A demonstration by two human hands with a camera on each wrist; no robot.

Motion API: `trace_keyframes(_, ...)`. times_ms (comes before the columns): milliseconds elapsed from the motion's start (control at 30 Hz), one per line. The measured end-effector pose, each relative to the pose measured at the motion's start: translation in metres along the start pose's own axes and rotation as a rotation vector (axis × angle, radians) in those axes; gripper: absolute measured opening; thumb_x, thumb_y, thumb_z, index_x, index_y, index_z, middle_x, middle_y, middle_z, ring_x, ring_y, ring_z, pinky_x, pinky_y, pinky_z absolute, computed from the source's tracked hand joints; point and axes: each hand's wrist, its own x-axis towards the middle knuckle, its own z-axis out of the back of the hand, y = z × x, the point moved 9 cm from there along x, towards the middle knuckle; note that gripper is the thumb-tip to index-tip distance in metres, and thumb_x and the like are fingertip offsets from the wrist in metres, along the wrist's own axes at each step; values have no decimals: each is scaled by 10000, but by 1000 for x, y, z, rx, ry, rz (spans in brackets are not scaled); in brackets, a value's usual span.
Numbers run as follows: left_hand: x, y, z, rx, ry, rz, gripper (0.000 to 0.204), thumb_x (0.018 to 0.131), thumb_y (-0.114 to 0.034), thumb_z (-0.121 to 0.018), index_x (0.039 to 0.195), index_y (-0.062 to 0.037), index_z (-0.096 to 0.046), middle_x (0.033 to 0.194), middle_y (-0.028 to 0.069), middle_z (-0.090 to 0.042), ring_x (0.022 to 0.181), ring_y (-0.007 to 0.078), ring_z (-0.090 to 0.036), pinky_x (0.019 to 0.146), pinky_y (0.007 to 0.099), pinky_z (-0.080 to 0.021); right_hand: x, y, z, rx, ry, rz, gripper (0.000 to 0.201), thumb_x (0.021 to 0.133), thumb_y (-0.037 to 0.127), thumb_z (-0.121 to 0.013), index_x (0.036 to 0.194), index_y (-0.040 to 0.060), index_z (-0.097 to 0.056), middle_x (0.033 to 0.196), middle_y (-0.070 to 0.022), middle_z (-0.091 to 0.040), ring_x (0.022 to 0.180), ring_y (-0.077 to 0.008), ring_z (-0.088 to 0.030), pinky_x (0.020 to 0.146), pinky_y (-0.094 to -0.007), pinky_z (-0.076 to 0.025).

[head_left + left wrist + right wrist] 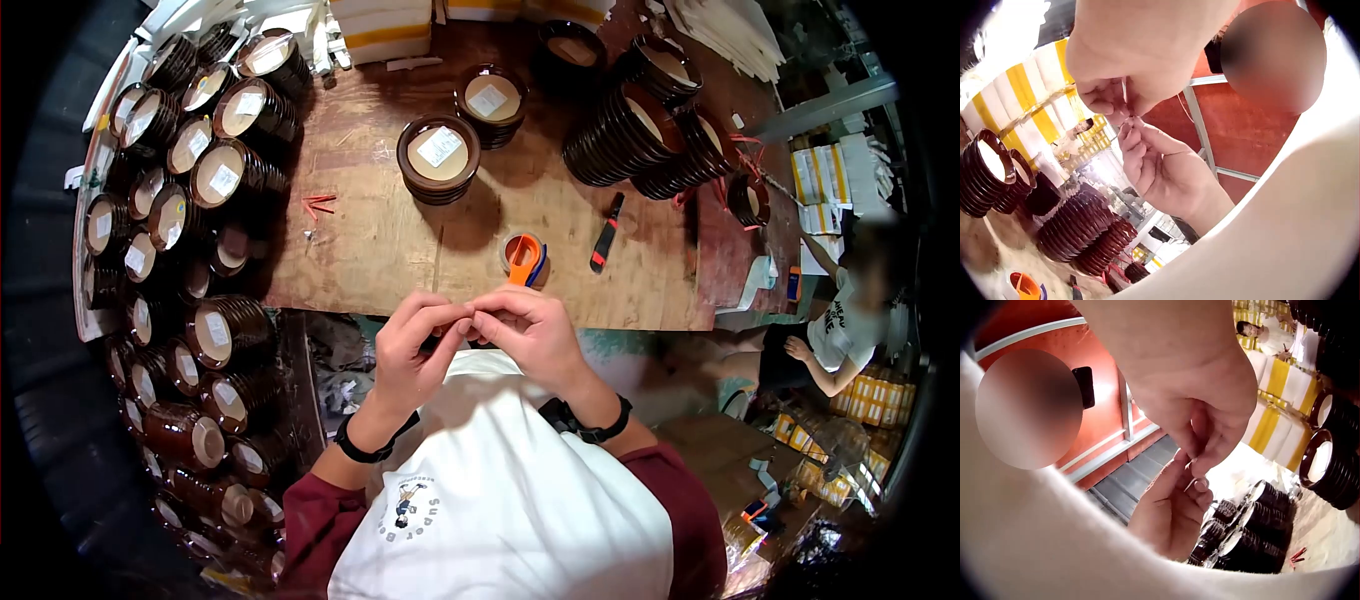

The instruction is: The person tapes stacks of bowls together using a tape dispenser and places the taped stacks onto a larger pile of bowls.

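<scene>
My left hand (415, 340) and right hand (530, 335) meet fingertip to fingertip in front of the chest, just off the table's near edge. Thumbs and forefingers pinch together. A thin pale strip (1125, 89) shows between the left fingers in the left wrist view; its kind I cannot tell, and the curled fingers hide most of it. Beyond the hands lies a tape roll (508, 252) with an orange-and-blue item at it. To its right is a red-and-black utility knife (606, 233). Two stacks of dark brown dishes (440, 190) with labels stand farther back.
Many labelled dish stacks (225, 330) crowd the left side. Taller stacks (620, 135) stand at the table's back right. Red strips (318, 206) lie on the wooden table (350, 260). White-and-yellow packs (380, 28) line the back. Another person (845, 335) is at the right.
</scene>
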Motion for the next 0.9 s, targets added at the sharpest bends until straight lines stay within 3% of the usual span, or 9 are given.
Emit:
trace_keyframes(167, -12, 17, 13, -98, -115, 97, 110, 868, 44, -723, 973, 27, -695, 893, 99, -631, 707, 143, -628, 607, 255, -513, -1, -1, -15, 74, 37, -68, 189, 953, 5, -656, 1119, -80, -682, 1038, -84, -683, 905, -129, -687, 801, -248, -571)
trace_keyframes(267, -15, 14, 17, -102, -141, 139, 80, 870, 56, -712, 941, 25, -693, 900, 90, -633, 774, 134, -586, 690, 246, -475, -1, -5, -19, 85, 31, -96, 210, 948, 9, -667, 1140, -76, -676, 1051, -92, -692, 913, -130, -683, 808, -252, -571)
trace_keyframes(367, -17, 12, 18, -53, -103, 84, 114, 880, 53, -706, 989, 34, -679, 913, 86, -631, 807, 123, -580, 709, 241, -470, -2, -8, -20, 99, -12, -127, 221, 942, 10, -676, 1147, -71, -668, 1037, -90, -700, 919, -133, -683, 821, -256, -567)
trace_keyframes(567, -27, 54, 5, -482, -72, 359, 202, 914, 44, -675, 1111, 38, -634, 968, 71, -631, 857, 118, -644, 796, 253, -525, 2, -11, -21, 188, -39, -97, 193, 933, 22, -694, 1107, -58, -678, 1019, -79, -710, 908, -112, -679, 798, -237, -555)
trace_keyframes(667, -35, 61, -3, -675, -65, 467, 144, 926, 45, -661, 1069, 47, -647, 978, 67, -634, 854, 128, -654, 791, 252, -535, -1, -15, -16, 152, -64, -144, 154, 917, 4, -701, 1058, -58, -695, 961, -72, -719, 878, -106, -682, 773, -229, -552)
trace_keyframes(733, -34, 52, 5, -546, -113, 371, 108, 907, 40, -680, 1014, 47, -674, 965, 84, -647, 823, 139, -662, 743, 250, -548, 3, -16, -18, 83, -103, -131, 126, 907, -9, -704, 1025, -55, -709, 914, -62, -719, 831, -97, -673, 751, -218, -543)
trace_keyframes(800, -34, 31, 27, -105, -177, 235, 104, 873, 10, -719, 976, 19, -727, 907, 104, -655, 756, 139, -636, 655, 238, -502, 5, -20, -25, 10, -157, -57, 97, 897, -22, -705, 989, -47, -724, 866, -49, -716, 758, -81, -653, 725, -202, -527)
trace_keyframes(867, -43, 40, 36, -83, -232, 240, 104, 869, -6, -732, 972, 13, -732, 865, 93, -662, 728, 124, -620, 645, 236, -491, 5, -32, -30, -116, -194, -143, 97, 877, -36, -719, 972, -47, -731, 882, -27, -684, 725, -65, -595, 687, -187, -492)
trace_keyframes(900, -48, 44, 40, -86, -264, 282, 112, 877, -3, -725, 987, 16, -730, 868, 80, -671, 736, 116, -623, 652, 229, -491, 10, -26, -35, -185, -195, -26, 104, 867, -48, -724, 970, -43, -734, 891, -10, -658, 730, -64, -573, 669, -187, -479)
